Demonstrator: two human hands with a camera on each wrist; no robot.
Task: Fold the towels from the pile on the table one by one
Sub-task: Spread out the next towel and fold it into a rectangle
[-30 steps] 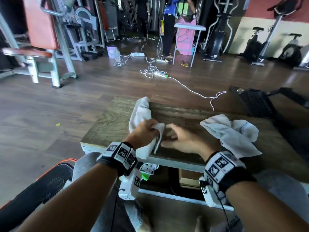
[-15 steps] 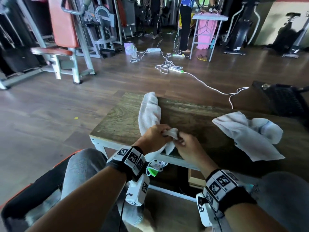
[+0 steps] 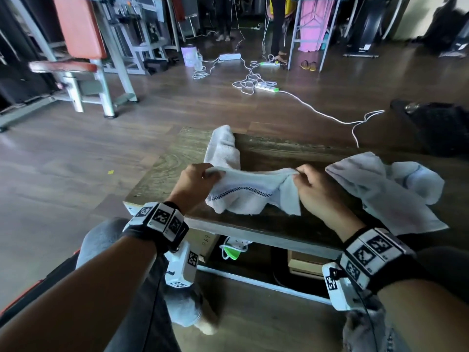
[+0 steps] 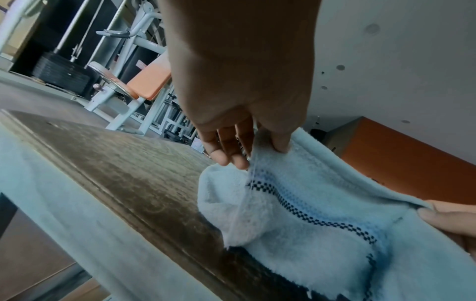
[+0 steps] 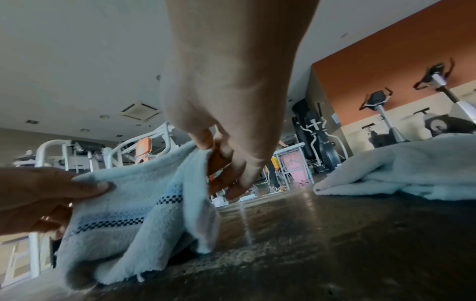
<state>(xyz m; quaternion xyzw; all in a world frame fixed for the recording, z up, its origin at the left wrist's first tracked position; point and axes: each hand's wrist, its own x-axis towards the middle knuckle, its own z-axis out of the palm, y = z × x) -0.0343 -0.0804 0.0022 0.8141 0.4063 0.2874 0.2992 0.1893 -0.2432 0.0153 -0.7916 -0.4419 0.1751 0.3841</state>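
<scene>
A white towel (image 3: 248,191) with a dark checked stripe hangs stretched between both hands just above the wooden table (image 3: 162,171). My left hand (image 3: 203,177) pinches its left top edge, and my right hand (image 3: 300,177) pinches the right top edge. The towel's far end (image 3: 223,146) trails back over the table toward its far edge. The left wrist view shows my left hand (image 4: 257,154) gripping the towel (image 4: 309,213) between thumb and fingers. In the right wrist view my right hand (image 5: 213,158) holds the towel (image 5: 134,205) corner. A second crumpled towel (image 3: 385,189) lies at the right.
The table's near edge (image 3: 253,232) is close to my knees, with boxes and a power strip (image 3: 233,248) below it. On the floor beyond lie white cables (image 3: 253,82), a gym bench (image 3: 76,47) stands far left, and a dark bag (image 3: 441,123) sits at right.
Both hands were together on the towel's near end. They have moved apart and lifted, spreading the striped edge between them. The head camera has tilted closer.
</scene>
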